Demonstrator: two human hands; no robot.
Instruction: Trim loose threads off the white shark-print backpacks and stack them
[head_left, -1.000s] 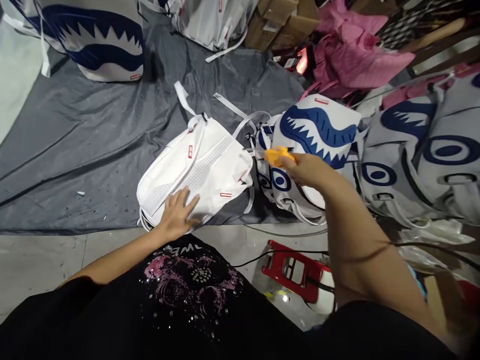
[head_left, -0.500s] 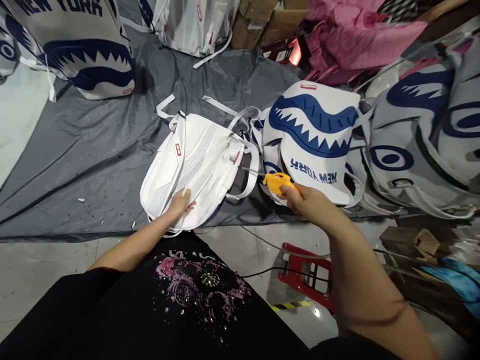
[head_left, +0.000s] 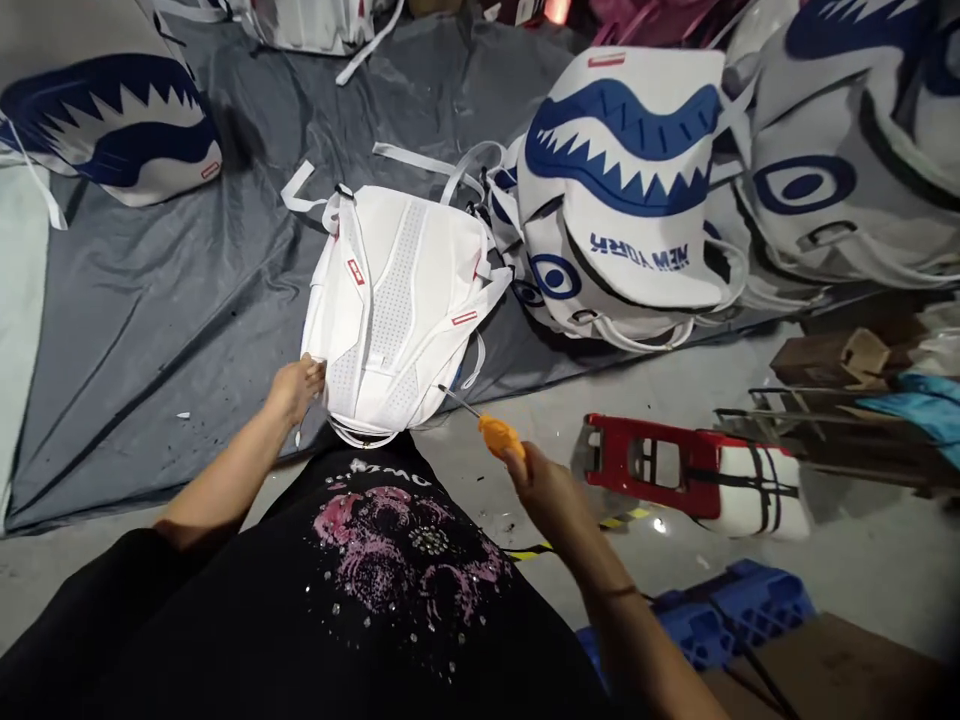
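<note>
A white backpack (head_left: 390, 290) lies with its strap side up at the near edge of the grey cloth, straps loose around it. My left hand (head_left: 296, 390) is closed on its lower left side, with the fingertips at the edge. My right hand (head_left: 544, 485) grips an orange-handled tool (head_left: 501, 437) with a thin metal shaft; its exact kind does not show. The shaft's tip is at the bag's lower right edge; I cannot tell whether it touches. Beside the bag sits another white backpack (head_left: 637, 240) with a blue toothed mouth, eyes and "NEW YORK" lettering.
More shark-mouth backpacks stand at the right (head_left: 806, 185) and at the far left (head_left: 135, 130). A grey cloth (head_left: 172, 320) covers the work surface. On the floor to my right are a red-and-white stool (head_left: 690, 475), a blue plastic crate (head_left: 742, 600) and a cardboard box (head_left: 832, 665).
My left hand has moved from the bag's lower middle to its left side. My right hand has brought the tool down and left, to the bag's lower right edge. The view has tilted down.
</note>
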